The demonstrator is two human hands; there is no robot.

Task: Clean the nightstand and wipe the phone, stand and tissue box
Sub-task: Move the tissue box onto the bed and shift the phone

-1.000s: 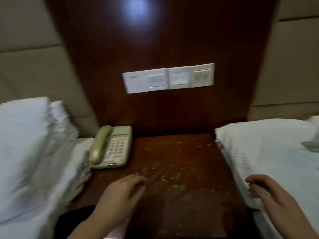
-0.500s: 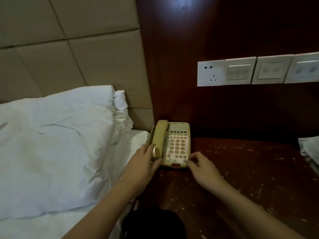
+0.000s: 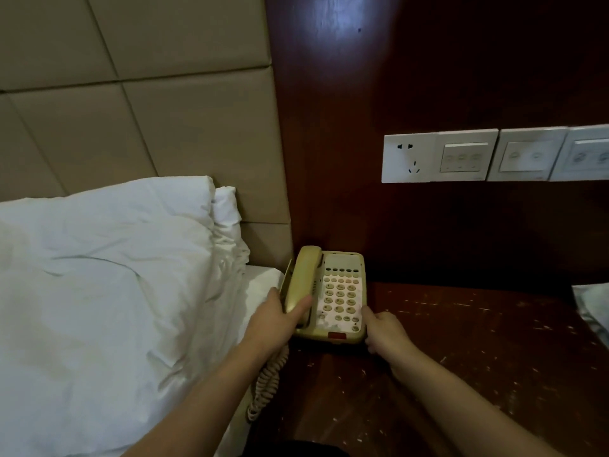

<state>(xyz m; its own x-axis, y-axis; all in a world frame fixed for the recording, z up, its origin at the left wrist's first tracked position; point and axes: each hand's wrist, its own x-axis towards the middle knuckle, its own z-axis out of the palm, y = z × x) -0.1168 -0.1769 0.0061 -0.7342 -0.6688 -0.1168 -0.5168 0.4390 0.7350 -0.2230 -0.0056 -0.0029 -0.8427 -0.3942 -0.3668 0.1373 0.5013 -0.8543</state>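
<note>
At the bottom edge of the frame, centre, a dark rounded shape shows between the two bare forearms; it is too dim to tell what it is. Just above it, a beige coiled cord hangs down the left side of the dark reddish-brown wooden nightstand, whose top is flecked with pale scratches or crumbs. The left hand curls round the lower end of the beige handset, thumb laid across its front and fingers behind, so it grips the receiver, which lies in its cradle. The right hand holds the lower right corner of the beige push-button desk telephone, thumb on the upper face by the keypad and fingers tucked against the side. The telephone sits at the back left corner of the nightstand, in the middle of the frame, touching the bed's edge. The left half of the frame is filled by a rumpled white pillow with a second pillow peeking behind it. At the right edge a scrap of white bedding shows. Behind rise the tan padded headboard panels upper left and the glossy dark wood wall panel, bearing a row of white socket and switch plates at upper right.
</note>
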